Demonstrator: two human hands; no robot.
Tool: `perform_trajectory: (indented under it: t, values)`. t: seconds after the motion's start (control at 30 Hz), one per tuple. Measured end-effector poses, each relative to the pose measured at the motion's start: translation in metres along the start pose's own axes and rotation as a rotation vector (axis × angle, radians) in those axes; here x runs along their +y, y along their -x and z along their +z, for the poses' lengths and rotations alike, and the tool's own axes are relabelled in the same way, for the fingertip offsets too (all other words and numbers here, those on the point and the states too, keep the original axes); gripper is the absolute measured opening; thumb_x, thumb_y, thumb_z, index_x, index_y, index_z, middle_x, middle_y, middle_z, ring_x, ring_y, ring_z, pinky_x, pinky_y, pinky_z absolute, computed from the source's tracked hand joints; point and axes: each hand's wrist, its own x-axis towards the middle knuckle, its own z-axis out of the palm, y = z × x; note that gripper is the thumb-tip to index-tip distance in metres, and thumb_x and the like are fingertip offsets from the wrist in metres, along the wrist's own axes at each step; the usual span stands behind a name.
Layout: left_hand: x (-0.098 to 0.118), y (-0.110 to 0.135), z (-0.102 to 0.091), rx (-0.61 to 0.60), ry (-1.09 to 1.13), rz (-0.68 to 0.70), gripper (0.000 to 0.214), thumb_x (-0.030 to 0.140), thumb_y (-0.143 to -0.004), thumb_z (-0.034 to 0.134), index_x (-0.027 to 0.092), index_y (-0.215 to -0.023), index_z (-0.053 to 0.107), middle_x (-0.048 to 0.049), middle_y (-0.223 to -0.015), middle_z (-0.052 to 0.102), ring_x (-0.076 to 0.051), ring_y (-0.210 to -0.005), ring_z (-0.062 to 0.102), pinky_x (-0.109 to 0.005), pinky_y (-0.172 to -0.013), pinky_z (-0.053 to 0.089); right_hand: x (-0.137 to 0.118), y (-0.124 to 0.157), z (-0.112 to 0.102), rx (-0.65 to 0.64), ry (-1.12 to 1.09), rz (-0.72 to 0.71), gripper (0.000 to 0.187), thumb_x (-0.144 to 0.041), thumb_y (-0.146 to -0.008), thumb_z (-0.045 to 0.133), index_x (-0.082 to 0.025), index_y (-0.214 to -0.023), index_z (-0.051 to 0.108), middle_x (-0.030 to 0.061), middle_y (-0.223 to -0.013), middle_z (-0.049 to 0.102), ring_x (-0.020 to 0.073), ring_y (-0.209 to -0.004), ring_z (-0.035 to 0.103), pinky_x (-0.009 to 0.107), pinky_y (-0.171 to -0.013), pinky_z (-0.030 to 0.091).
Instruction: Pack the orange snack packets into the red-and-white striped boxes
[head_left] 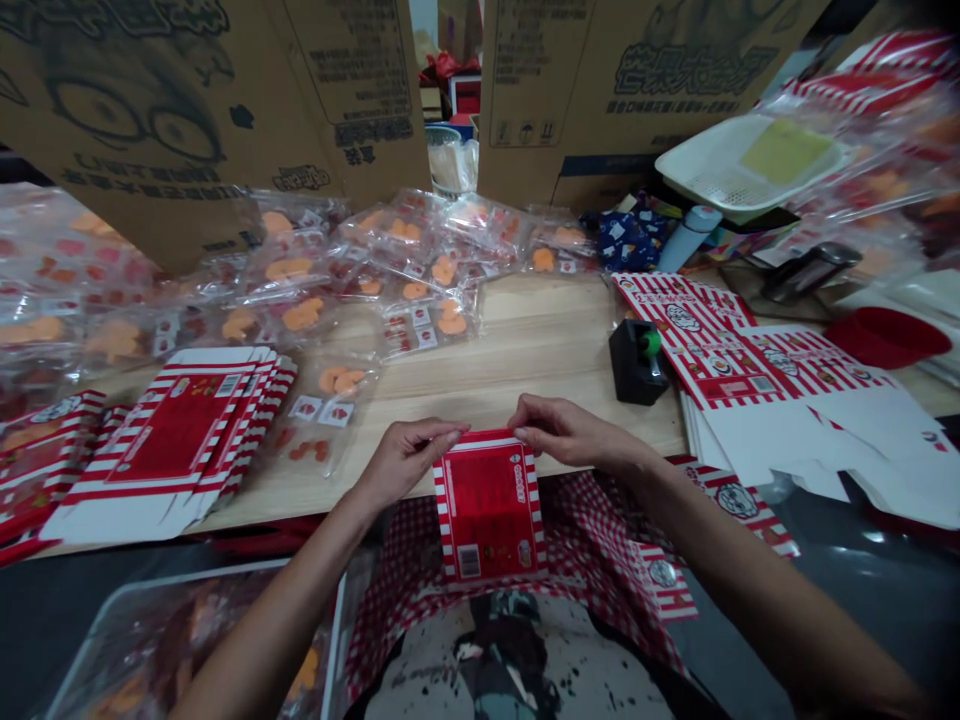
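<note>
A red box with white-striped edges (491,515) is held at the table's front edge, over my lap. My left hand (416,452) pinches its top left corner between thumb and fingers. At the top right corner my right hand (559,430) grips the same edge, thumb along the rim. Printed text, a barcode and small pictures show on the face turned to me. To the left lies a stack of flattened striped boxes (176,420). Beside it rests a clear bag of orange shapes and small packets (319,410).
Clear bags (405,245) are piled along the table's back, below large cardboard cartons (225,110). A black tape dispenser (637,365) stands right of my hands, near unfolded printed box sheets (750,360). A white basket (750,165) and a blue bottle (688,238) are farther back. A bin (112,610) sits lower left.
</note>
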Motion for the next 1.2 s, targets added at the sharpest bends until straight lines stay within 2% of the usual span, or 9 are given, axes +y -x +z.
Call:
perform_trajectory:
  t: [0.2,0.3,0.47,0.53,0.63,0.7,0.83,0.97,1.2]
  values:
    - [0.006,0.009,0.004,0.039,-0.004,0.148,0.019,0.034,-0.086,0.073,0.020,-0.097,0.081,-0.0082,-0.089,0.076,-0.018,-0.080,0.069,-0.028,-0.075,0.052,-0.005,0.009,0.027,0.309,0.100,-0.127,0.009,-0.017,-0.089,0.055,-0.021,-0.081,0.054,0.0015,-0.081,0.065,0.0155,-0.073,0.058,0.029,-0.068,0.046]
    - [0.040,0.013,0.004,0.152,0.016,0.169,0.017,0.033,-0.086,0.073,0.018,-0.093,0.078,-0.0063,-0.086,0.073,-0.017,-0.078,0.067,-0.026,-0.072,0.052,-0.029,0.015,0.026,0.409,0.166,-0.282,0.008,-0.016,-0.093,0.053,-0.022,-0.089,0.055,0.0035,-0.092,0.067,0.0175,-0.082,0.063,0.033,-0.076,0.050]
    - [0.101,0.003,-0.002,0.190,-0.136,0.251,0.036,0.032,-0.081,0.078,0.023,-0.116,0.070,-0.0036,-0.104,0.076,-0.019,-0.090,0.071,-0.027,-0.083,0.056,-0.061,0.021,0.008,0.490,0.439,-0.562,0.019,-0.008,-0.093,0.052,-0.026,-0.099,0.053,0.0073,-0.114,0.065,0.0211,-0.101,0.065,0.037,-0.083,0.052]
    - [0.106,-0.005,0.000,0.186,-0.147,0.268,0.046,0.032,-0.080,0.079,0.023,-0.124,0.066,-0.0036,-0.103,0.077,-0.019,-0.091,0.072,-0.028,-0.085,0.056,-0.057,0.018,0.004,0.488,0.465,-0.603,0.021,-0.007,-0.092,0.051,-0.027,-0.101,0.052,0.0079,-0.115,0.064,0.0221,-0.103,0.064,0.038,-0.085,0.052]
    - [0.095,-0.013,0.006,0.173,-0.103,0.244,0.044,0.033,-0.082,0.077,0.021,-0.123,0.067,-0.0053,-0.101,0.078,-0.019,-0.088,0.073,-0.028,-0.083,0.057,-0.048,0.012,-0.001,0.437,0.332,-0.488,0.025,-0.012,-0.092,0.054,-0.026,-0.113,0.052,0.0075,-0.110,0.065,0.0214,-0.098,0.064,0.035,-0.082,0.052]
    - [0.087,-0.013,0.009,0.175,-0.104,0.216,0.041,0.034,-0.081,0.078,0.020,-0.119,0.069,-0.0062,-0.099,0.078,-0.020,-0.088,0.073,-0.028,-0.082,0.058,-0.049,0.008,-0.007,0.320,0.248,-0.363,0.030,-0.020,-0.091,0.059,-0.023,-0.120,0.053,0.0072,-0.109,0.064,0.0210,-0.095,0.063,0.033,-0.080,0.051]
    - [0.082,-0.008,0.010,0.179,-0.162,0.230,0.040,0.035,-0.081,0.077,0.020,-0.118,0.071,-0.0066,-0.101,0.078,-0.021,-0.090,0.073,-0.030,-0.083,0.058,-0.069,0.003,-0.018,0.089,0.292,-0.237,0.020,-0.028,-0.091,0.062,-0.020,-0.109,0.062,0.0040,-0.099,0.064,0.0184,-0.086,0.059,0.030,-0.076,0.047]
    - [0.084,-0.004,0.008,0.112,-0.251,0.311,0.028,0.033,-0.084,0.075,0.023,-0.110,0.077,-0.0073,-0.109,0.076,-0.022,-0.099,0.071,-0.031,-0.086,0.056,-0.089,0.002,-0.020,0.028,0.398,-0.272,0.020,-0.021,-0.090,0.062,-0.022,-0.109,0.065,0.0057,-0.103,0.066,0.0204,-0.091,0.060,0.032,-0.082,0.047]
    - [0.088,0.002,0.015,0.131,-0.263,0.281,0.016,0.035,-0.083,0.075,0.021,-0.089,0.079,-0.0053,-0.093,0.077,-0.020,-0.084,0.071,-0.027,-0.075,0.054,-0.093,0.001,-0.022,-0.009,0.472,-0.312,0.010,-0.021,-0.091,0.059,-0.020,-0.093,0.069,0.0034,-0.085,0.066,0.0174,-0.077,0.058,0.029,-0.069,0.045]
